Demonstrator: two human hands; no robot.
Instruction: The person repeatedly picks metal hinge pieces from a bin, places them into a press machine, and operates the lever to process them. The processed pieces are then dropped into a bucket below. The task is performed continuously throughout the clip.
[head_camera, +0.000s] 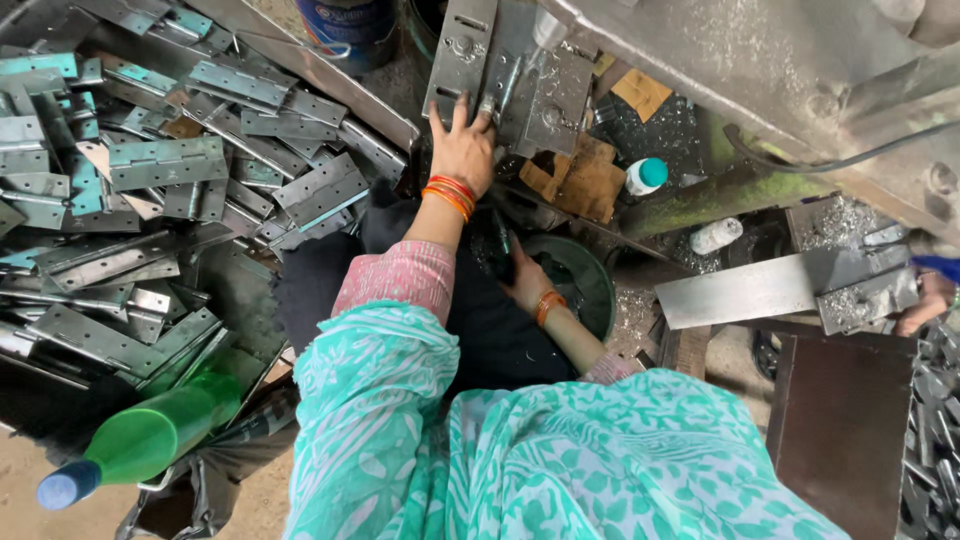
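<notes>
Up top, a flat grey steel hinge plate (462, 55) is pressed under the spread left hand (463, 150).
Stiff, heavy, sharp-edged: best gripped along its long edges; a small dark part, seemingly, is clasped by the right hand (522, 282).

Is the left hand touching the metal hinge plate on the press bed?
Touching. The head view shows the left hand with fingers spread flat on the lower edge of the hinge plate, no gap visible.

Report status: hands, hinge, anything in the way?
Left hand flat on hinge at the press. Right hand low by green tub, grip unclear. Hinge pile at left; co-worker's hand at far right.
</notes>
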